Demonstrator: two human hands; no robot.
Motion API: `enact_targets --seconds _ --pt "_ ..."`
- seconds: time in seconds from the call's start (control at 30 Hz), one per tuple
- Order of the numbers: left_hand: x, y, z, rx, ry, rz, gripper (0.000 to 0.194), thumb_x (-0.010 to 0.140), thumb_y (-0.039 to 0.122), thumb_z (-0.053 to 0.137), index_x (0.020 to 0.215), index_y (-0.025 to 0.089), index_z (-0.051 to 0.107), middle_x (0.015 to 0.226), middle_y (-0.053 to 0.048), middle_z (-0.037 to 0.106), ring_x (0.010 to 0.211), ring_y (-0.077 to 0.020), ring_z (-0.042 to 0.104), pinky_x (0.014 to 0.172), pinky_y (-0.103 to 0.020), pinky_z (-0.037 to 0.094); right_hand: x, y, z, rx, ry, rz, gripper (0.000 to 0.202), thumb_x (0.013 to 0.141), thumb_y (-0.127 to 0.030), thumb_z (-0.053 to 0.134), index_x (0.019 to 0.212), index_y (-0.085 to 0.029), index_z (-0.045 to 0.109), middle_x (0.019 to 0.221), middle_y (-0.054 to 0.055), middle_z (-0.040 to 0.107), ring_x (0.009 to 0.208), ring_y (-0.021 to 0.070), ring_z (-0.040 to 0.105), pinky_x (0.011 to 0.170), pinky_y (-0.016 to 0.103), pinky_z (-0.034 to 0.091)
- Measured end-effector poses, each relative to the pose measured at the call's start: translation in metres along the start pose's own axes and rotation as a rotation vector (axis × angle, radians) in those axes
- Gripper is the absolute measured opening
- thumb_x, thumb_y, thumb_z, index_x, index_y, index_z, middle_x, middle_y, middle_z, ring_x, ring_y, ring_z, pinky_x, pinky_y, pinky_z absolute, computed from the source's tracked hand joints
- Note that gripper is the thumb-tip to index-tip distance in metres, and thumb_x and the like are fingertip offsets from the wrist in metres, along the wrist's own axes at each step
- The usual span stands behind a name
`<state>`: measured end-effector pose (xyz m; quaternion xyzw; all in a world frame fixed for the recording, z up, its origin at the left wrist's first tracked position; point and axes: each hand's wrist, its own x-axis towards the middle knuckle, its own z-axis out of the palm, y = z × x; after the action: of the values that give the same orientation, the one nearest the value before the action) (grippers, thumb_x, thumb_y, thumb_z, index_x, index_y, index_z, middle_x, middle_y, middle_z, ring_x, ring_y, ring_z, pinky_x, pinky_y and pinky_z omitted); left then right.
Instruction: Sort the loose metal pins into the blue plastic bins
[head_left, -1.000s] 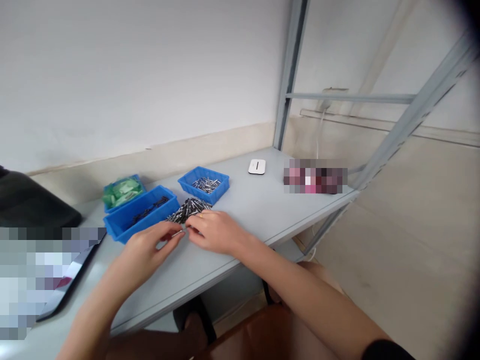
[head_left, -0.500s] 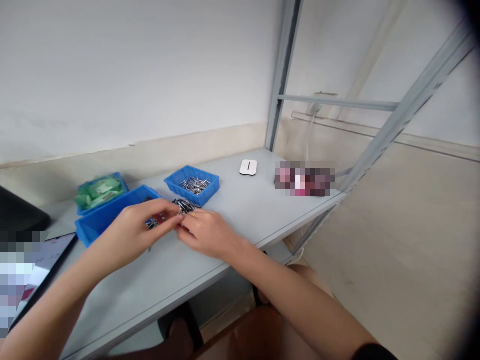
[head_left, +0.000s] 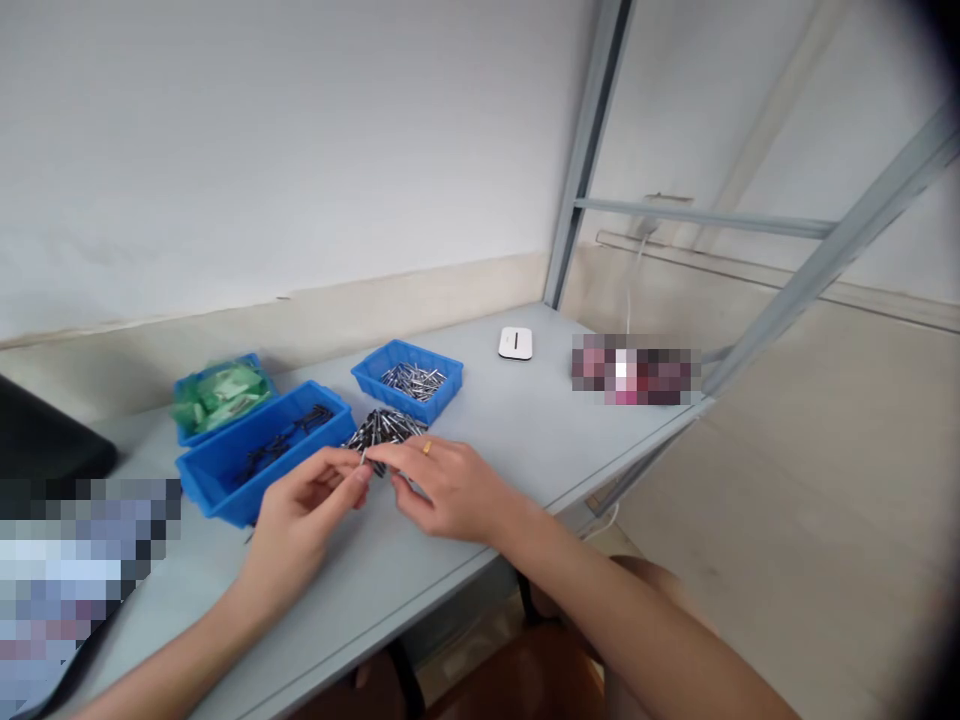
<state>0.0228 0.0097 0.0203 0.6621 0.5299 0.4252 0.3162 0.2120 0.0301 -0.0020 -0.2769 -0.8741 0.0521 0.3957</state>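
Note:
My left hand [head_left: 311, 505] pinches a small silvery metal pin [head_left: 364, 457] between thumb and fingertips. Meeting it there is my right hand [head_left: 446, 490], which wears a ring; its index finger reaches the pin and the other fingers curl under. Whatever the right fingers grip is too small and hidden to make out. Just behind both hands lies a loose pile of black and silver pins [head_left: 386, 426] on the table. A blue bin [head_left: 217, 500] with black screw-like pieces stands beyond my left hand. Another blue bin [head_left: 444, 400], behind the pile, holds many silver pins.
A third blue bin [head_left: 187, 430] with green plastic bags [head_left: 229, 393] is by the wall. A white box-like device [head_left: 516, 343] lies farther right on the grey table [head_left: 517, 440]. A metal frame post [head_left: 589, 150] rises at the table's back corner. Blurred-out items sit right and left.
My view has shifted, so the table things appear farther right and lower. My left hand has drawn back from over the bin and pile, uncovering the black pieces; the hands still meet.

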Motion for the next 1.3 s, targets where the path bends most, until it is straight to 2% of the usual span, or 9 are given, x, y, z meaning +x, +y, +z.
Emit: enact_targets --seconds 0.13,0.27,0.4,0.47,0.7,0.9,1.03,1.2,1.3 --pt "-0.003 -0.002 -0.001 -0.010 -0.026 -0.050 0.027 0.076 0.045 0.067 0.080 0.018 0.063 0.060 0.003 0.055 0.055 -0.0112 0.050 0.050 -0.020 0.041 -0.003 0.002 0.001 -0.043 0.019 0.005 0.042 0.091 -0.014 0.041 0.132 -0.019 0.043 0.106 0.006 0.065 0.096 0.0161 0.059 0.089 0.028 0.047" --pt "-0.001 0.001 0.001 -0.015 -0.055 -0.086 0.027 0.074 0.045 0.069 0.080 0.018 0.064 0.062 0.003 0.056 0.056 -0.0111 0.050 0.050 -0.019 0.041 -0.006 0.001 0.000 -0.064 -0.004 0.019 0.033 0.093 -0.014 0.038 0.124 -0.018 0.050 0.097 0.005 0.066 0.092 0.0164 0.060 0.088 0.029 0.047" --pt "0.001 0.005 0.003 -0.003 -0.041 -0.057 0.025 0.074 0.042 0.069 0.079 0.018 0.065 0.065 0.002 0.059 0.059 -0.0114 0.052 0.053 -0.020 0.043 -0.008 0.000 0.000 -0.036 -0.002 0.033 0.031 0.094 -0.016 0.037 0.123 -0.018 0.049 0.103 0.007 0.066 0.095 0.0168 0.060 0.088 0.030 0.047" --pt "0.002 0.007 0.002 -0.003 -0.029 -0.046 0.024 0.074 0.041 0.069 0.080 0.018 0.066 0.066 0.002 0.061 0.059 -0.0115 0.053 0.055 -0.021 0.044 -0.008 0.000 0.001 -0.030 -0.009 0.026 0.030 0.094 -0.015 0.037 0.121 -0.019 0.051 0.098 0.006 0.066 0.093 0.0170 0.060 0.085 0.030 0.047" --pt "0.004 0.011 -0.001 -0.004 -0.015 -0.021 0.024 0.074 0.041 0.067 0.079 0.017 0.064 0.056 0.004 0.055 0.051 -0.0108 0.049 0.052 -0.023 0.044 -0.006 0.001 0.004 -0.080 -0.034 0.042 0.025 0.093 -0.016 0.040 0.112 -0.018 0.056 0.090 0.005 0.065 0.087 0.0168 0.059 0.079 0.028 0.045" --pt "0.005 0.008 -0.002 -0.071 -0.080 -0.032 0.024 0.077 0.041 0.065 0.082 0.018 0.063 0.073 -0.001 0.066 0.063 -0.0141 0.060 0.060 -0.026 0.051 -0.006 0.000 0.004 -0.106 -0.088 0.006 0.022 0.092 -0.015 0.042 0.109 -0.018 0.057 0.086 0.004 0.064 0.082 0.0159 0.058 0.076 0.026 0.044" --pt "0.007 0.006 -0.003 -0.138 -0.099 -0.074 0.025 0.078 0.041 0.066 0.087 0.018 0.061 0.080 -0.003 0.069 0.068 -0.0159 0.064 0.064 -0.028 0.054 -0.007 0.000 0.002 -0.067 -0.059 -0.010 0.020 0.092 -0.015 0.041 0.105 -0.017 0.057 0.088 0.005 0.064 0.084 0.0162 0.058 0.079 0.027 0.044" --pt "0.005 0.005 -0.001 -0.032 -0.094 -0.030 0.027 0.075 0.043 0.067 0.085 0.018 0.063 0.072 -0.001 0.068 0.069 -0.0176 0.064 0.067 -0.029 0.053 -0.007 -0.001 0.001 -0.020 -0.009 0.012 0.031 0.092 -0.015 0.039 0.121 -0.019 0.050 0.099 0.007 0.065 0.091 0.0166 0.058 0.083 0.029 0.045" --pt "0.004 0.006 0.001 0.048 -0.107 0.009 0.027 0.076 0.044 0.065 0.085 0.019 0.065 0.072 -0.001 0.066 0.068 -0.0170 0.062 0.065 -0.027 0.052 -0.007 0.000 0.002 -0.032 -0.029 0.000 0.033 0.092 -0.015 0.040 0.122 -0.019 0.050 0.096 0.006 0.065 0.090 0.0171 0.058 0.082 0.029 0.045"
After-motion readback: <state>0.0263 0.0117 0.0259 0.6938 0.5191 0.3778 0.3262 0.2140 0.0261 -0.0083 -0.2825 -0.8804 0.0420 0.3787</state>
